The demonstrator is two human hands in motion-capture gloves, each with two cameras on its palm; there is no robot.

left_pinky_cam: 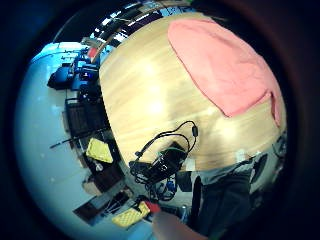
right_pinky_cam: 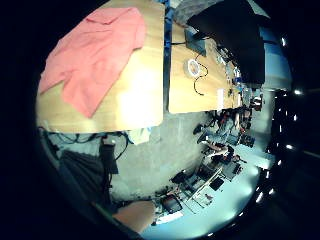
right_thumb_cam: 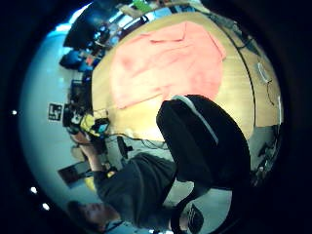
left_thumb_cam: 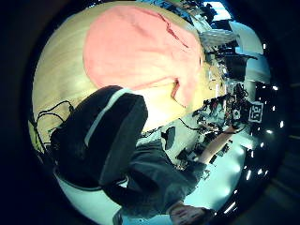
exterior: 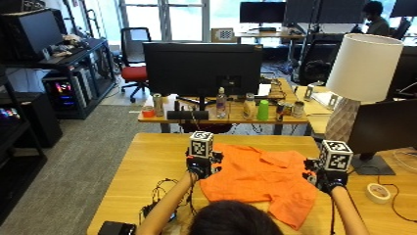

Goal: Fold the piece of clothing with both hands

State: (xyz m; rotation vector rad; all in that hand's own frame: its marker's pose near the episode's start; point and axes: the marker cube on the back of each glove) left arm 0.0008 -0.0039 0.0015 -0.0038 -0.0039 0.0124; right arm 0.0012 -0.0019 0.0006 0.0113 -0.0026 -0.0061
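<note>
Wood surface: a pale wooden table [exterior: 150, 152] carries the garment; a roll of tape [exterior: 377, 193] lies near its right edge.
Room: an office, with a dark monitor [exterior: 202, 68] and bottles on the desk beyond, and a white lamp [exterior: 360, 78] at right.
Shirt position: the orange shirt [exterior: 257, 178] lies spread flat in front of the person, between the two hands.
Shirt axis: long side runs left to right; one sleeve points toward the person at the right.
Shirt look: plain orange, lightly creased, collar on the far side.
Left hand [exterior: 198, 166]: raised above the shirt's left edge; cannot tell how its fingers are set.
Right hand [exterior: 329, 180]: raised at the shirt's right edge; grip cannot be told.
</note>
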